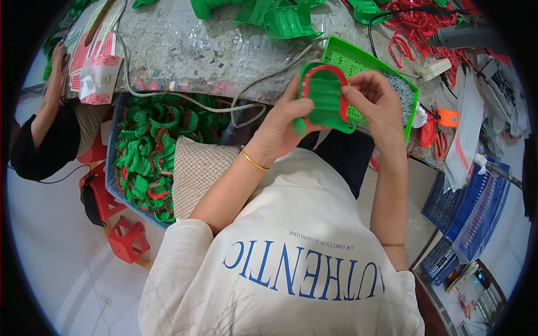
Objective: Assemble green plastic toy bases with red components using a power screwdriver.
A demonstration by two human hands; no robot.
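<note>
My left hand (282, 122) is wrapped round a curved green plastic piece (324, 103), holding it up in front of my chest at the table's edge. A red U-shaped strip (329, 69) runs along the piece's rim. My right hand (379, 103) is closed in a pinch, thumb and fingertips against the right side of that strip. Whether something small sits between those fingertips I cannot make out. Just behind my right hand lies a bright green perforated tray (350, 56), its right end filled with small silvery metal bits (402, 92).
Left of my lap, a blue bin (110, 168) is heaped with green and red pieces. Loose green parts (288, 21) and red strips (417, 31) lie on the table (185, 50), crossed by a grey cable (128, 70). Pliers (440, 145) rest at right. Another person's arm (51, 92) is far left.
</note>
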